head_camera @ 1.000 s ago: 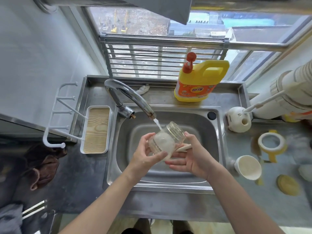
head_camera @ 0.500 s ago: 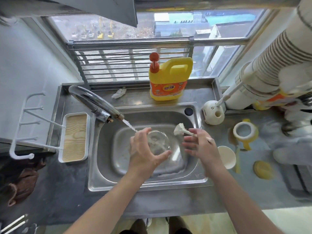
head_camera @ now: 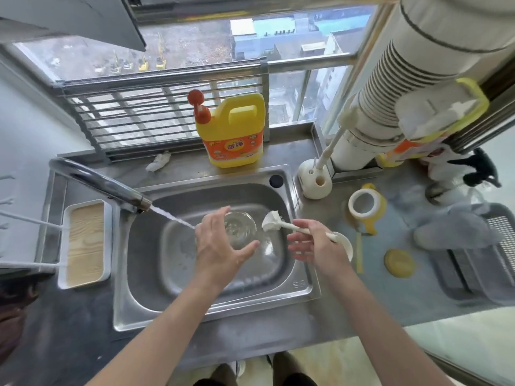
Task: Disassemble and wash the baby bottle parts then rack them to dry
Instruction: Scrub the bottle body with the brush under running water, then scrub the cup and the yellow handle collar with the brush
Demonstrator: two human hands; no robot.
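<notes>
Currently: glass bottle (head_camera: 240,227), gripped by left hand (head_camera: 220,246) over sink (head_camera: 145,263), mouth upward beside tap stream (head_camera: 172,217), likely for rinsing; brush (head_camera: 271,220), handle pinched in right hand (head_camera: 312,243), head just beside rim, ready to enter

Both bare forearms extended forward from the lower edge of the view. The left grip (head_camera: 220,246) was curled around the clear bottle (head_camera: 241,229), thumb spread to the right. The right grip (head_camera: 312,243) pinched the brush (head_camera: 274,220) handle, lower fingers loosely extended.
</notes>
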